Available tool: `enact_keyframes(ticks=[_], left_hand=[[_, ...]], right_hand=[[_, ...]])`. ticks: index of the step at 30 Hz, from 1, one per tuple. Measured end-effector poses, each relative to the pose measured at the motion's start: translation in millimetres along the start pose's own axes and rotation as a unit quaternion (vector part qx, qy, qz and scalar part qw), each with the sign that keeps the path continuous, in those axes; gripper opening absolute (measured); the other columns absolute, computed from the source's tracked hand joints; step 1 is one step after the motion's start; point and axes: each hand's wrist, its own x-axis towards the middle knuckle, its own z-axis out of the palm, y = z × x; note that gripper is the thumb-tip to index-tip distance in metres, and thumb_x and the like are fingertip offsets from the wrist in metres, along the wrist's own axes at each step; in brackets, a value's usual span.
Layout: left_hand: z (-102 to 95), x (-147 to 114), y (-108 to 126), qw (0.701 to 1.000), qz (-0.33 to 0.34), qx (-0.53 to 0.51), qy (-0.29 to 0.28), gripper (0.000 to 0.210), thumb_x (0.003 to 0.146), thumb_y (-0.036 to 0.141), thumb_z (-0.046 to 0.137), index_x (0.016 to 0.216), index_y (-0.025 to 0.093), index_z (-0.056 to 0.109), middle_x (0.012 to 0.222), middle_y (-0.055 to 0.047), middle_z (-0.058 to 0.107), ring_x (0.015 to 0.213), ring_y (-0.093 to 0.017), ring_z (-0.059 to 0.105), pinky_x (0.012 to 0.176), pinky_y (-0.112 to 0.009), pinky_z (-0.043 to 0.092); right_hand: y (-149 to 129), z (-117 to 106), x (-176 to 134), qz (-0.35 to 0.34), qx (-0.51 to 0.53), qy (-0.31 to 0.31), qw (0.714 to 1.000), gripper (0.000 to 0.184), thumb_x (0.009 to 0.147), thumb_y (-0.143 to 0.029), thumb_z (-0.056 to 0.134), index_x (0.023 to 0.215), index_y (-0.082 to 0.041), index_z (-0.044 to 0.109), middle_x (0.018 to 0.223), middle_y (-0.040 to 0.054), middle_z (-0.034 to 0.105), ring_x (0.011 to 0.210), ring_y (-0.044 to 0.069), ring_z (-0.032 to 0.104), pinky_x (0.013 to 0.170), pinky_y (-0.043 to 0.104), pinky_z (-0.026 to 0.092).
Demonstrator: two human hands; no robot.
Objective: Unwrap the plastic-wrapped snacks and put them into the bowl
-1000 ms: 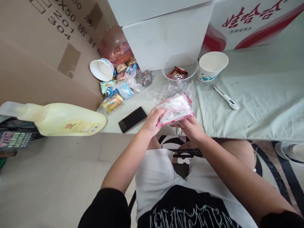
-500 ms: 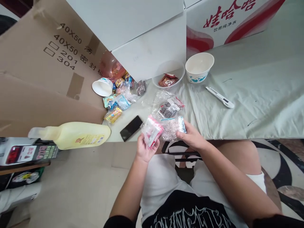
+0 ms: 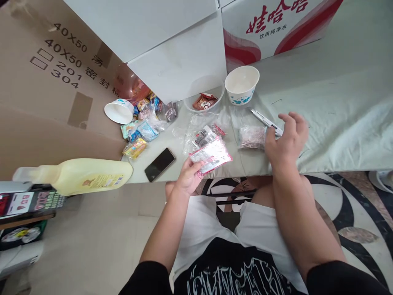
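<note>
My left hand [image 3: 189, 176] pinches a flat white packet with pink edges [image 3: 211, 155], wrapped in clear plastic, just above the front edge of the table. Over the handle end of a white utility knife [image 3: 263, 120] is my right hand [image 3: 287, 141], its fingers apart and the thumb close to the knife; I cannot tell whether it touches. Left of the thumb lies a bubble-wrapped packet [image 3: 251, 137] on the cloth. Behind the pink-edged packet, a black-and-white item in clear plastic [image 3: 207, 136] is partly covered.
A clear bowl [image 3: 219, 98] holds brown-red packets beside a white paper bowl [image 3: 242, 84]. To the left are a phone [image 3: 160, 164], several snack packets [image 3: 147, 130], a tipped paper cup [image 3: 119, 111] and a yellow bottle [image 3: 92, 176]. Cartons [image 3: 178, 73] stand behind.
My right hand has let go of the bubble-wrapped packet on the table and moved right to the knife. My left hand has turned the pink-edged packet flatter. The view has shifted right.
</note>
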Motion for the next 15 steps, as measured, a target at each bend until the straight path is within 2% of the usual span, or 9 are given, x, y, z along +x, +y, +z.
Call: enact_keyframes(ticks=[2, 5, 8, 12, 13, 15], left_hand=[[0.4, -1, -1, 1.0, -0.002, 0.011, -0.008, 0.055, 0.058, 0.029, 0.096, 0.105, 0.018, 0.069, 0.097, -0.005, 0.08, 0.087, -0.02, 0.076, 0.076, -0.029, 0.061], [-5.0, -4, -3, 1.0, 0.007, 0.023, -0.011, 0.058, 0.06, 0.031, 0.096, 0.108, 0.021, 0.066, 0.099, -0.002, 0.079, 0.087, -0.019, 0.075, 0.077, -0.029, 0.06], [-12.0, -4, 0, 0.999, 0.021, 0.035, 0.003, 0.063, 0.061, 0.029, 0.095, 0.112, 0.025, 0.059, 0.094, 0.002, 0.076, 0.081, -0.016, 0.073, 0.074, -0.029, 0.059], [-11.2, 12, 15, 0.997, 0.05, 0.059, 0.017, 0.068, 0.057, 0.029, 0.097, 0.11, 0.025, 0.055, 0.081, 0.006, 0.072, 0.068, -0.011, 0.068, 0.066, -0.022, 0.055], [-8.8, 19, 20, 0.996, 0.06, 0.063, 0.014, 0.068, 0.057, 0.03, 0.098, 0.109, 0.025, 0.055, 0.079, 0.006, 0.072, 0.067, -0.01, 0.067, 0.065, -0.021, 0.054], [-2.8, 34, 31, 0.995, 0.073, 0.068, -0.002, 0.066, 0.057, 0.036, 0.098, 0.106, 0.024, 0.056, 0.075, 0.006, 0.071, 0.064, -0.01, 0.066, 0.062, -0.02, 0.054]], right_hand=[[8, 4, 5, 0.026, -0.051, -0.023, 0.998, 0.043, 0.085, -0.025, 0.054, 0.126, -0.019, 0.064, 0.135, 0.0181, 0.061, 0.136, 0.038, 0.049, 0.114, 0.063, 0.033], [13, 9, 7, 0.048, -0.084, -0.075, 0.992, 0.042, 0.085, -0.027, 0.053, 0.123, -0.018, 0.069, 0.119, 0.0168, 0.069, 0.123, 0.037, 0.055, 0.111, 0.061, 0.034], [14, 11, 6, 0.066, -0.082, -0.066, 0.992, 0.04, 0.085, -0.028, 0.051, 0.117, -0.018, 0.074, 0.113, 0.017, 0.069, 0.115, 0.036, 0.057, 0.107, 0.06, 0.038], [17, 4, 6, 0.069, 0.014, -0.008, 0.998, 0.038, 0.086, -0.028, 0.05, 0.113, -0.015, 0.072, 0.108, 0.0172, 0.065, 0.105, 0.033, 0.06, 0.097, 0.053, 0.047], [18, 1, 6, 0.076, 0.051, 0.011, 0.996, 0.035, 0.087, -0.029, 0.051, 0.111, -0.015, 0.071, 0.103, 0.0152, 0.064, 0.099, 0.031, 0.061, 0.094, 0.051, 0.048], [15, -7, 2, 0.093, 0.17, 0.01, 0.981, 0.031, 0.092, -0.034, 0.052, 0.115, -0.019, 0.066, 0.092, 0.0085, 0.06, 0.084, 0.025, 0.059, 0.086, 0.046, 0.05]])
